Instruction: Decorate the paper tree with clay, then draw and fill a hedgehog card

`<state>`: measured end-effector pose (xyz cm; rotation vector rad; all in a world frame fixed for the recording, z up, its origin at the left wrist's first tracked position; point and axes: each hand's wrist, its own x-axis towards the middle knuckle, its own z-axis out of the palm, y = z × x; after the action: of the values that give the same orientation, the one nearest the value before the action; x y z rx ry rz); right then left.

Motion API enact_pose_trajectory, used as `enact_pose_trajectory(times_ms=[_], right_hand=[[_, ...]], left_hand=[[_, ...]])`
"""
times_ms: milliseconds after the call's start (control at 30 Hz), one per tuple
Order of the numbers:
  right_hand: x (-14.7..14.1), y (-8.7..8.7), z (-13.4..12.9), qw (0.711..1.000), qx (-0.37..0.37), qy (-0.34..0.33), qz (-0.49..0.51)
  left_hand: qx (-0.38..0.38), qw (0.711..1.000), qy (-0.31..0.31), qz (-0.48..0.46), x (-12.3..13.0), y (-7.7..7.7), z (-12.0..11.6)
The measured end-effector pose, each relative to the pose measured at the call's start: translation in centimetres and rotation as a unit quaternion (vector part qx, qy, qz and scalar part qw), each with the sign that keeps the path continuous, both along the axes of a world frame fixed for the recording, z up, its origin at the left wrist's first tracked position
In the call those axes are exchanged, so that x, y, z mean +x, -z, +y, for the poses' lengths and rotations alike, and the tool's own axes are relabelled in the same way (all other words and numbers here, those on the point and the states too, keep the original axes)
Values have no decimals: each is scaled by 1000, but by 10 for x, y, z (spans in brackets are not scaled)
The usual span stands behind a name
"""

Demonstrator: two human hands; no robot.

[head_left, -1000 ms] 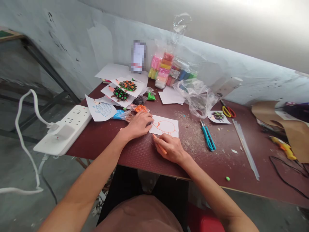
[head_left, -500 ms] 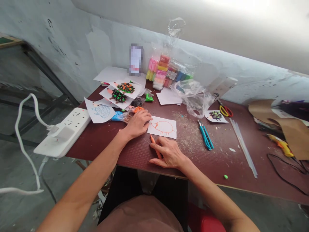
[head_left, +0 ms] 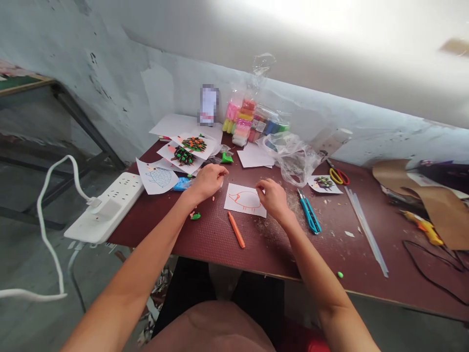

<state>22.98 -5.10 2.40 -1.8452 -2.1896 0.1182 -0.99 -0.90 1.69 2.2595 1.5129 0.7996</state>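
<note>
A white paper card with an orange outline drawing of a hedgehog-like animal lies on the table in front of me. My right hand is at the card's right edge, its fingers bunched over the upper corner. What is between its fingertips, if anything, is hidden. My left hand hovers left of the card with curled fingers pressed together, and I cannot make out what is in them. The orange marker lies loose below the card. Small green clay bits are by my left wrist.
Finished hedgehog cards and a blue-drawn card lie at left. A teal cutter, scissors, glue sticks and a glue gun are at right. Clay packs and a plastic bag stand behind. A power strip is at left.
My right hand has let go of the orange marker, which now lies on the table, and moved up to the card's right edge. My left hand has come off the card's left edge and curled.
</note>
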Motion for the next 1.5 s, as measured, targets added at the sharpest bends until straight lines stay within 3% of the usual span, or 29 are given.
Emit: enact_pose_trajectory(times_ms=[133,367,500,600,800,967,1100,1200,1333,1500], right_hand=[[7,6,17,997,-54,48,-11],[14,22,14,997,-55,61,13],[12,19,12,995,-73,71,7],[11,18,12,994,-81,70,8],[13,22,15,994,-84,72,4],[16,27,19,995,-77,62,17],[16,30,23,996,-64,50,36],[16,32,25,996,-52,34,56],[16,33,25,996,-38,7,79],[14,32,24,996,-38,-19,80]], left_hand=[[-7,1000,6,-5,6,9,4],[43,999,10,2,3,32,0],[89,996,5,-28,2,33,1],[106,992,-36,-65,-3,32,4],[69,993,-82,-57,-15,32,9],[37,997,-62,-3,-14,34,7],[57,998,-35,-1,-11,28,3],[83,995,45,21,-7,24,-2],[31,989,133,62,1,25,-8],[2,989,130,65,4,27,-10]])
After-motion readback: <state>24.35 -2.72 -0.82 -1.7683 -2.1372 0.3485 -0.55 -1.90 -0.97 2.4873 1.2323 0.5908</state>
